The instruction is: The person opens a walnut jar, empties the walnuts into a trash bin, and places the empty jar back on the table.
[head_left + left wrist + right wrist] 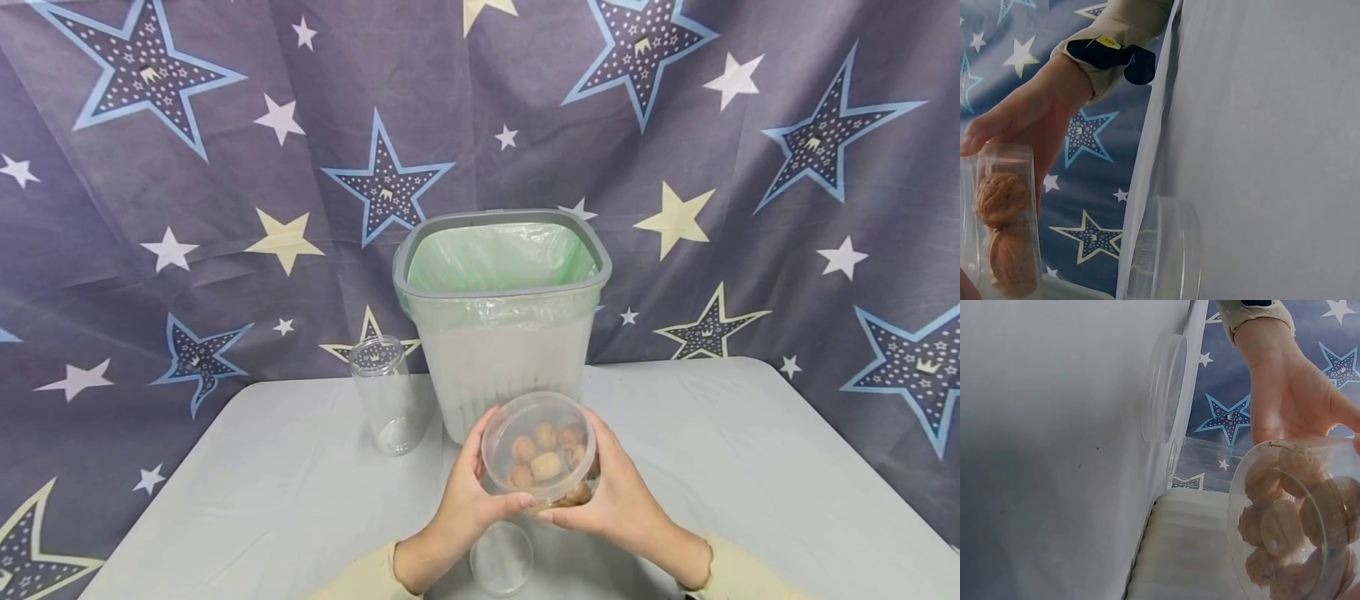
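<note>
Between my two hands is a clear, round plastic container (pixel 542 492) with several brown walnuts (pixel 546 465) inside. My left hand (pixel 468 496) grips its left side, thumb along the near edge. On the opposite side my right hand (pixel 611 492) holds it the same way, and the thumb tips come close together at the front. The container is held above the table, in front of the bin. From the right wrist view the walnuts (pixel 1282 528) show through its round end. Whether that end is covered I cannot tell.
A white bin (pixel 502 350) with a grey rim and green liner stands behind the hands. Left of it is a tall clear jar (pixel 386 400). A round clear lid (pixel 502 558) lies on the grey-covered table (pixel 300 483). A star-patterned curtain (pixel 465 100) hangs behind.
</note>
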Motion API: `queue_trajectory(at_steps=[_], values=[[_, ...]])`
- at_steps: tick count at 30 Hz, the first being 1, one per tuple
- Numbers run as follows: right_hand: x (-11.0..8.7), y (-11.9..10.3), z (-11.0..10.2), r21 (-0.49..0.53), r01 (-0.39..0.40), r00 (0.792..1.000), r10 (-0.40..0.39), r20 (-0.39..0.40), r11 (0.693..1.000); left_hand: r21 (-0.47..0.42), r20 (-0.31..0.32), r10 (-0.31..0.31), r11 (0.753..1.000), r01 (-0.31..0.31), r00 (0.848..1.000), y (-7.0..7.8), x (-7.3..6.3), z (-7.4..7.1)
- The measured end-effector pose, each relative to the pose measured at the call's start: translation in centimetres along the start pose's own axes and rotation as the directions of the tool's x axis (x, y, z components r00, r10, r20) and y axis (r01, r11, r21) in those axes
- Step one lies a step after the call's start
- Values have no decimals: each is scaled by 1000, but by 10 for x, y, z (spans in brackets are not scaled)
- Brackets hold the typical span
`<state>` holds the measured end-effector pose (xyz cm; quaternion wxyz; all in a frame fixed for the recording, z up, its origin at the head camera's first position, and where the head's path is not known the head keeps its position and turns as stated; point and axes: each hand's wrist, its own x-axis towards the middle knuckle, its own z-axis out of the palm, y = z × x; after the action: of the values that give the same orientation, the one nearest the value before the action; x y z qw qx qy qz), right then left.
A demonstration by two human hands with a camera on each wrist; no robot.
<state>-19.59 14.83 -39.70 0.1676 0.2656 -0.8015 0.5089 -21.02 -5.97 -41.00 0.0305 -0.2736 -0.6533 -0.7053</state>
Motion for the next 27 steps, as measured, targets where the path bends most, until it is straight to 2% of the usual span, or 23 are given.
queue_trajectory(at_steps=[8,15,22,27], values=[[-2,2,0,-20,-32,999,32,-6,999,45,-7,55,997,-55,998,0,1,-5],[-6,3,-2,-68,-66,998,65,-11,996,35,16,69,997,-69,998,-2,-2,-13],[-8,5,-3,-130,-75,997,72,-25,989,37,30,99,994,-100,995,-4,-7,-27],[-9,5,-3,-123,-118,993,117,-15,985,40,41,135,990,-136,990,-7,-11,-41]])
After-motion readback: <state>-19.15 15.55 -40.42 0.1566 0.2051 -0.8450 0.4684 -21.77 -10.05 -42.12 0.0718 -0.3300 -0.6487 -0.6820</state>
